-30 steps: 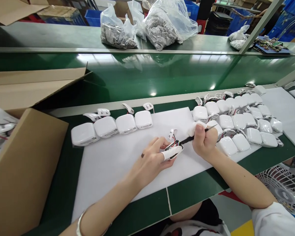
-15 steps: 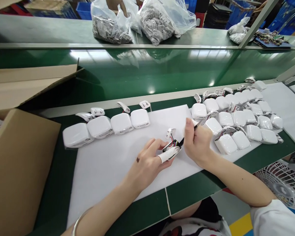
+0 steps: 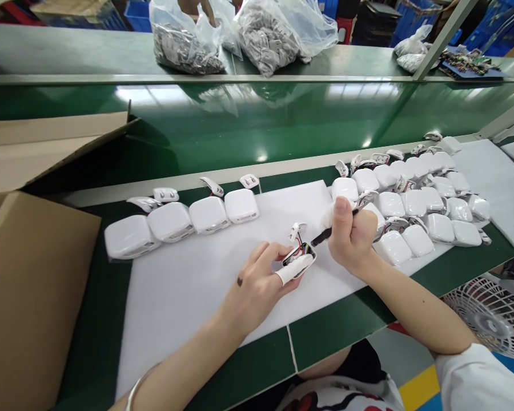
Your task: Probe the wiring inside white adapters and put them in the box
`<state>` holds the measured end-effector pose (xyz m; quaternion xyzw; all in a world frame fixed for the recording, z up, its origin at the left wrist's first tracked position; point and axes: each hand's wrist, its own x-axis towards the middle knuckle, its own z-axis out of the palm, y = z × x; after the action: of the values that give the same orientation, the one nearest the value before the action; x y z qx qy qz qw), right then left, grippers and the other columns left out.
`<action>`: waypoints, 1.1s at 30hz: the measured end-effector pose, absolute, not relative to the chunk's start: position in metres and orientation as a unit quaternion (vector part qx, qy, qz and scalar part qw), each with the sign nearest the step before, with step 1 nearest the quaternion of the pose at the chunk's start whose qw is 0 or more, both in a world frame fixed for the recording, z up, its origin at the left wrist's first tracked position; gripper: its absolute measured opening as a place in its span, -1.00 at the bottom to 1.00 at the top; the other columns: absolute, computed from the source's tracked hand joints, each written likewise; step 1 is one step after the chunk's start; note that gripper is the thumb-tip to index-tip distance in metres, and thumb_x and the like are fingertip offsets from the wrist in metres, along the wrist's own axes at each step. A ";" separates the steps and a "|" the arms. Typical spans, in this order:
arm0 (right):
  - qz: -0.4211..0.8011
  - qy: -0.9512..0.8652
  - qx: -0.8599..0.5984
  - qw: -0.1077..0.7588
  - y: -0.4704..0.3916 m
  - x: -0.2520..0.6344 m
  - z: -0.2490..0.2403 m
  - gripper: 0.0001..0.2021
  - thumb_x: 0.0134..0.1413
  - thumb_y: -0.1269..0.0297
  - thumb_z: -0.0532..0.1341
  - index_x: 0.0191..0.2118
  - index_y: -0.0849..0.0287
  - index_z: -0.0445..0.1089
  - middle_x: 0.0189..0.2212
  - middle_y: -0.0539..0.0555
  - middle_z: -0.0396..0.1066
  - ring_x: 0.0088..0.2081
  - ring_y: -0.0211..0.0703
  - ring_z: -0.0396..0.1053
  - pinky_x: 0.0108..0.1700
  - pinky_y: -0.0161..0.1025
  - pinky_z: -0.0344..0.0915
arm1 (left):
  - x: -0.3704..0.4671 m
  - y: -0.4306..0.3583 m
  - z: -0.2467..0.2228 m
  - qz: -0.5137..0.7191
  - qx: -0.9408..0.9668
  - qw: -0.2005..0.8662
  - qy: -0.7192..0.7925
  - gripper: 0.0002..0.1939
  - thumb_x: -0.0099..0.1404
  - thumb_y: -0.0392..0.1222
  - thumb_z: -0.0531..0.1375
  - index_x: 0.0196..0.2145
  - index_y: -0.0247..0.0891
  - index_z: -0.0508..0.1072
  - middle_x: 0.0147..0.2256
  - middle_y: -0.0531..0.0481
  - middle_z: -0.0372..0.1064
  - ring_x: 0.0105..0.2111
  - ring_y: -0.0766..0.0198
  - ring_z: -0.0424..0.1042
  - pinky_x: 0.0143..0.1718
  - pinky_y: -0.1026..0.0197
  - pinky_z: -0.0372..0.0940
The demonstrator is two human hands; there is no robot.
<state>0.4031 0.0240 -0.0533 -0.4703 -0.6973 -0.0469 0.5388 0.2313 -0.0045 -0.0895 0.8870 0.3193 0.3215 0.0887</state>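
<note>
My left hand (image 3: 257, 285), with a white cover on one finger, grips a small white device (image 3: 309, 264) whose open side shows coloured wires. A small white cap (image 3: 298, 230) hangs off it on wires. My right hand (image 3: 353, 237) is closed round a black-tipped tool (image 3: 322, 236), its tip just right of the device and apart from it. Under both hands lies a white foam sheet (image 3: 188, 297). Several white devices (image 3: 393, 205) stand in rows to the right; a shorter row of white devices (image 3: 208, 214) is at the left.
A cardboard box (image 3: 34, 297) stands at the left. Bags of grey parts (image 3: 265, 40) rest on the shelf (image 3: 89, 54) behind the green bench (image 3: 269, 357). A white fan (image 3: 492, 319) is at the lower right, below the bench edge.
My right hand has moved right and slightly up, drawing the tool's tip away from the device. My left hand holds the device in nearly the same spot.
</note>
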 end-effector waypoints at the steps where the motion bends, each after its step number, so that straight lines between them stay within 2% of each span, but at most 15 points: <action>1: -0.049 -0.713 -0.452 0.534 0.024 0.404 -0.053 -0.51 0.32 0.29 -0.11 -0.69 0.14 -0.05 -0.75 -0.11 -0.17 -0.72 -0.38 -0.18 -0.65 -0.30 -0.14 | 0.232 -0.004 -0.089 0.321 0.887 0.088 0.321 -0.79 0.21 -0.40 0.16 -0.19 -0.22 0.35 -0.32 -0.01 0.28 -0.35 0.31 0.22 -0.37 0.27 0.25; 4: -0.052 -0.738 -0.438 0.511 0.022 0.403 -0.053 -0.50 0.33 0.27 -0.14 -0.69 0.15 -0.02 -0.76 -0.11 -0.15 -0.72 -0.37 -0.18 -0.66 -0.30 -0.12 | 0.232 -0.004 -0.088 0.322 0.886 0.085 0.322 -0.80 0.21 -0.39 0.16 -0.20 -0.23 0.35 -0.33 -0.02 0.28 -0.37 0.31 0.21 -0.37 0.26 0.25; 10: -0.087 -0.704 -0.520 0.475 0.015 0.391 -0.054 -0.49 0.33 0.29 -0.14 -0.71 0.16 0.03 -0.76 -0.11 -0.17 -0.71 -0.38 -0.19 -0.67 -0.30 -0.15 | 0.232 -0.006 -0.091 0.351 0.876 0.069 0.323 -0.83 0.18 -0.41 0.20 -0.26 -0.26 0.34 -0.32 -0.03 0.33 -0.37 0.31 0.25 -0.40 0.27 0.24; 20: -0.113 -0.697 -0.489 0.512 0.018 0.388 -0.061 -0.47 0.32 0.34 -0.14 -0.72 0.18 0.08 -0.73 -0.12 -0.21 -0.71 -0.38 -0.20 -0.65 -0.30 -0.15 | 0.232 -0.005 -0.089 0.366 0.870 0.081 0.320 -0.80 0.16 -0.41 0.22 -0.25 -0.24 0.36 -0.29 -0.03 0.37 -0.33 0.30 0.31 -0.41 0.27 0.26; 25: -0.042 -0.698 -0.538 0.472 0.019 0.392 -0.053 -0.51 0.32 0.35 -0.13 -0.68 0.19 0.11 -0.73 -0.12 -0.18 -0.71 -0.39 -0.18 -0.63 -0.30 -0.14 | 0.233 -0.006 -0.088 0.371 0.867 0.071 0.326 -0.82 0.17 -0.41 0.21 -0.28 -0.23 0.37 -0.30 -0.03 0.38 -0.36 0.32 0.31 -0.41 0.27 0.26; 33: -0.090 -0.719 -0.515 0.457 0.018 0.384 -0.059 -0.48 0.33 0.27 -0.15 -0.69 0.18 0.08 -0.75 -0.12 -0.14 -0.70 -0.38 -0.19 -0.66 -0.30 -0.19 | 0.234 -0.007 -0.089 0.372 0.866 0.066 0.329 -0.83 0.16 -0.41 0.22 -0.29 -0.25 0.35 -0.33 -0.04 0.36 -0.37 0.32 0.29 -0.44 0.28 0.24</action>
<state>0.3845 0.0179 -0.0590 -0.5150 -0.7194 -0.0902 0.4572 0.2339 -0.0067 -0.0887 0.8656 0.3291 0.3716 0.0664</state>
